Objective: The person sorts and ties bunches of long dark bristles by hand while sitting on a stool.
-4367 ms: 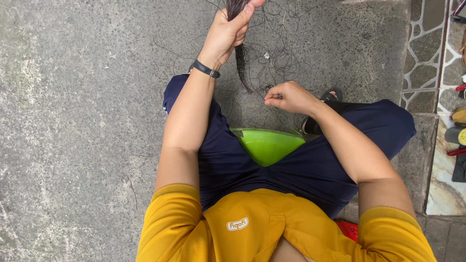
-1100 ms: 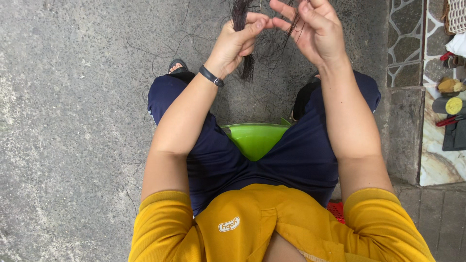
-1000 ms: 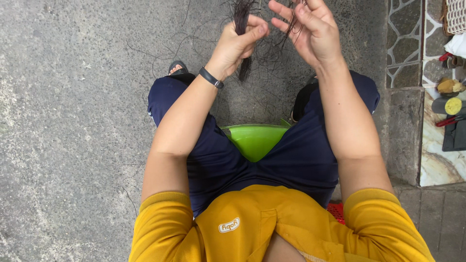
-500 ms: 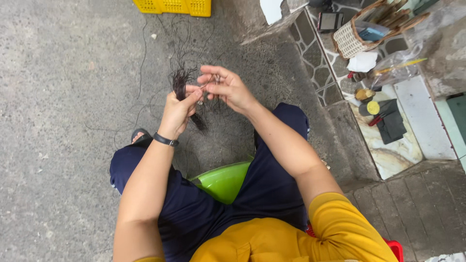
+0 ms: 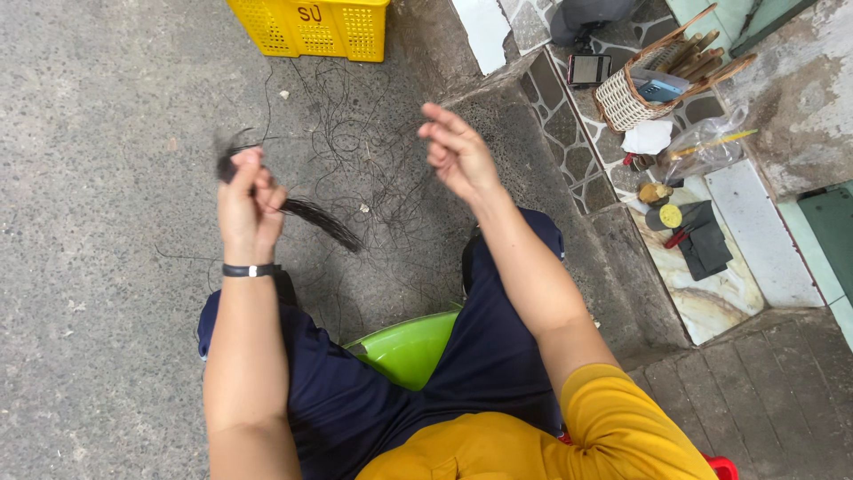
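Black hair bundle (image 5: 311,216) pinched in left hand (image 5: 249,209); right hand (image 5: 458,156) apart.

Soft even daylight, faint shadows, hands motion-blurred.

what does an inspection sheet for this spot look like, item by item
surface: rough grey concrete ground, loose dark strands strewn on it
job's things: dark hair bundle
clutter: green basin between the legs
grippers: left hand closed on the bundle; right hand raised, fingers loosely curled, seemingly empty
cables: nothing seen
surroundings: yellow crate ahead; wicker basket, plastic bag and small items on the tiled ledge at right
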